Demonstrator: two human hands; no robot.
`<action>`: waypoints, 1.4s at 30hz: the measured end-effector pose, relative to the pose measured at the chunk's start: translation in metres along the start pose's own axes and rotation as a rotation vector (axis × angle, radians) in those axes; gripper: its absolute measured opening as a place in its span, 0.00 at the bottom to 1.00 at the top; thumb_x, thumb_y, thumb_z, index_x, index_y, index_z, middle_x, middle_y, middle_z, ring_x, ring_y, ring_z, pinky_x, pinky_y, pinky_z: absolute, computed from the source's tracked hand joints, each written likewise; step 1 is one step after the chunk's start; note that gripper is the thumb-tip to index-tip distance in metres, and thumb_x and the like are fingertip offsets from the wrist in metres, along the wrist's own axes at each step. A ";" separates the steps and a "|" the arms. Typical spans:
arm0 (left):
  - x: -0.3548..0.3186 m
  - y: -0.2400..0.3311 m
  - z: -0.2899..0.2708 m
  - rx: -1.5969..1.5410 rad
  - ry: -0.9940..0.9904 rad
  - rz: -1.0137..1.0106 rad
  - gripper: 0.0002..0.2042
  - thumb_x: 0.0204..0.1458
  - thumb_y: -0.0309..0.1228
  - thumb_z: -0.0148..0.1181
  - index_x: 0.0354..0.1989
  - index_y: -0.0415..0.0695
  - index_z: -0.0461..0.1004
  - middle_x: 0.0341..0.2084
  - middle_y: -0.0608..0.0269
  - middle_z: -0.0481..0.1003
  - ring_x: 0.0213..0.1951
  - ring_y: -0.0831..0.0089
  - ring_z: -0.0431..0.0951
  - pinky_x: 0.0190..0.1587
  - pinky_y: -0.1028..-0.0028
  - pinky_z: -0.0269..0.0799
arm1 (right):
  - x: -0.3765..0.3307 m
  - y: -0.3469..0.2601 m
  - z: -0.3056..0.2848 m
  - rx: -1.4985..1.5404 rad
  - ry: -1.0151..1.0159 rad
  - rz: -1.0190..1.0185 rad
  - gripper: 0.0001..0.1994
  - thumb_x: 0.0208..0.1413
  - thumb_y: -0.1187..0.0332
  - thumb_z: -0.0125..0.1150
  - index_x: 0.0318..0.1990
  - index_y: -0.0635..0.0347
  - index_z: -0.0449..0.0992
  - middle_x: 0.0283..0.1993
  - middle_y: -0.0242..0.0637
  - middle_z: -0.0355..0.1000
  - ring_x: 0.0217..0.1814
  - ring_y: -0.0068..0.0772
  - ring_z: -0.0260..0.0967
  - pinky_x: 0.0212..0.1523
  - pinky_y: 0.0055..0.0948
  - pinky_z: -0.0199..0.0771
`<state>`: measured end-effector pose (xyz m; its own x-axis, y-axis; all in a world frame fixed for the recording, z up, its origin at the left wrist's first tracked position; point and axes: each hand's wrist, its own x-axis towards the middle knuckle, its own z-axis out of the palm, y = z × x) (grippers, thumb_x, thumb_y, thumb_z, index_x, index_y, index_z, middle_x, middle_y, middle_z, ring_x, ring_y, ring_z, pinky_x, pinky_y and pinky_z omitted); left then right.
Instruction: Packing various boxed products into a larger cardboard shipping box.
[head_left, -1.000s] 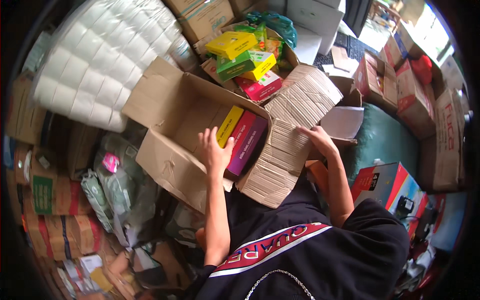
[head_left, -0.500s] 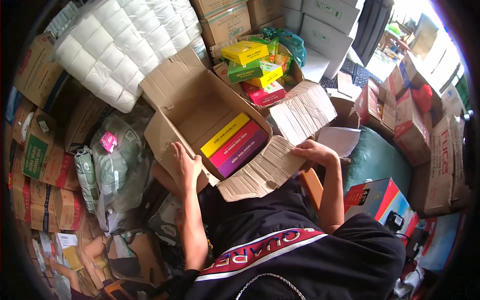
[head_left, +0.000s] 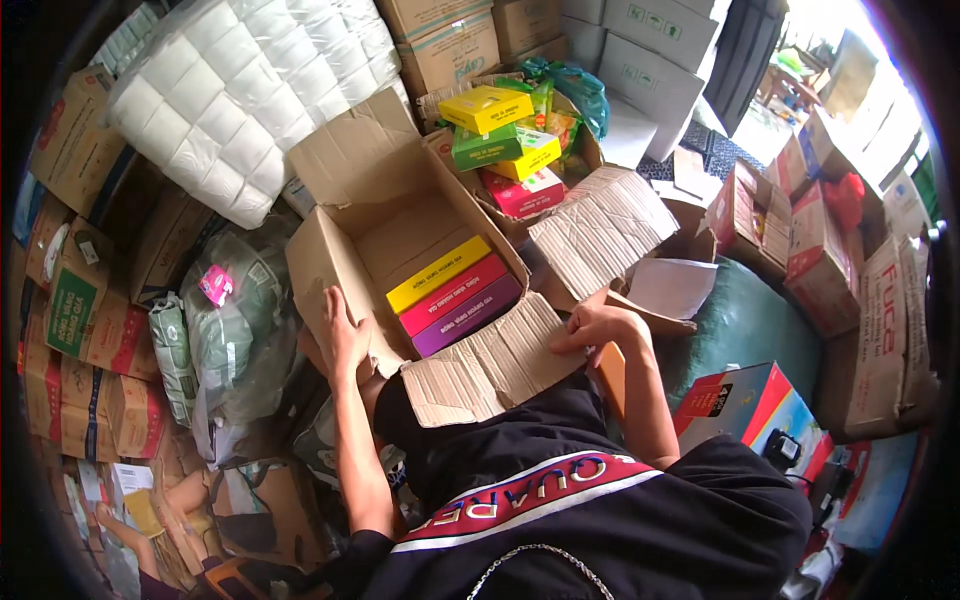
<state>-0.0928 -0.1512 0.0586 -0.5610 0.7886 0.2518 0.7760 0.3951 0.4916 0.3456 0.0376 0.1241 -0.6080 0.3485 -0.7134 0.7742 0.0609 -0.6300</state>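
Observation:
An open brown cardboard carton (head_left: 325, 280) rests tilted in front of my body, its flaps spread outward. Three slim boxes, yellow (head_left: 440, 273), red-pink (head_left: 455, 295) and purple (head_left: 468, 318), stand side by side at its near end; the rest of its inside shows bare cardboard. My left hand (head_left: 345, 335) lies against the carton's left side, fingers stretched out. At the near right corner, my right hand (head_left: 597, 326) pinches the edge of the near flap (head_left: 490, 362), which hangs toward my lap. The right flap (head_left: 603, 232) sticks out beyond that hand.
Behind the carton, another box holds yellow, green and red packets (head_left: 490, 145). White wrapped rolls (head_left: 255, 95) stand at the far left. Plastic-bagged goods (head_left: 235, 310) and stacked cartons line the left; a green rounded sack (head_left: 745, 315) and more cartons (head_left: 825, 250) are on the right.
The carton has shifted slightly left and turned a little, with both hands moving along. Its near flap has swung lower toward my lap. The three boxes stay inside.

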 end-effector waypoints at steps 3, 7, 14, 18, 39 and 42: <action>-0.020 0.016 -0.001 0.134 -0.042 -0.076 0.40 0.55 0.32 0.56 0.76 0.37 0.48 0.75 0.38 0.49 0.75 0.45 0.49 0.75 0.53 0.47 | -0.004 -0.005 -0.003 -0.006 0.021 0.015 0.26 0.54 0.47 0.72 0.34 0.69 0.81 0.28 0.37 0.76 0.29 0.29 0.77 0.28 0.29 0.87; -0.039 0.014 0.013 0.201 -0.010 -0.161 0.40 0.62 0.46 0.48 0.78 0.42 0.43 0.75 0.33 0.44 0.76 0.41 0.43 0.75 0.48 0.40 | -0.005 -0.004 -0.004 -0.122 0.155 -0.012 0.23 0.57 0.49 0.70 0.37 0.66 0.84 0.31 0.39 0.81 0.30 0.29 0.82 0.31 0.25 0.84; -0.041 -0.036 -0.007 -0.212 0.309 -0.441 0.47 0.52 0.61 0.64 0.68 0.31 0.60 0.63 0.32 0.64 0.64 0.45 0.67 0.63 0.56 0.65 | -0.010 -0.007 -0.015 0.219 0.462 -0.228 0.23 0.56 0.51 0.71 0.50 0.60 0.82 0.37 0.37 0.83 0.38 0.28 0.81 0.40 0.27 0.82; -0.043 -0.058 -0.023 -0.258 0.215 -0.510 0.41 0.45 0.55 0.75 0.52 0.25 0.73 0.38 0.43 0.83 0.42 0.59 0.84 0.46 0.62 0.77 | 0.006 -0.016 0.000 -0.015 0.593 -0.384 0.23 0.55 0.56 0.72 0.54 0.59 0.79 0.42 0.42 0.82 0.42 0.38 0.80 0.45 0.36 0.80; -0.066 -0.022 -0.016 -0.132 -0.087 -0.234 0.65 0.35 0.47 0.84 0.79 0.52 0.40 0.70 0.32 0.58 0.72 0.48 0.59 0.70 0.55 0.59 | 0.087 -0.137 0.151 -0.609 0.238 -0.663 0.33 0.55 0.39 0.57 0.58 0.55 0.79 0.44 0.51 0.81 0.47 0.54 0.80 0.53 0.45 0.77; -0.057 -0.001 -0.031 -0.170 -0.211 -0.376 0.67 0.35 0.44 0.85 0.80 0.59 0.36 0.73 0.35 0.51 0.74 0.55 0.52 0.72 0.57 0.54 | 0.093 -0.121 0.153 -0.526 0.403 -0.718 0.22 0.52 0.46 0.57 0.42 0.51 0.86 0.33 0.48 0.81 0.38 0.51 0.81 0.45 0.45 0.80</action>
<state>-0.0709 -0.2116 0.0697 -0.7102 0.6907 -0.1363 0.4616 0.6030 0.6506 0.1683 -0.0806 0.0869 -0.9355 0.3532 0.0072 0.2821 0.7593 -0.5864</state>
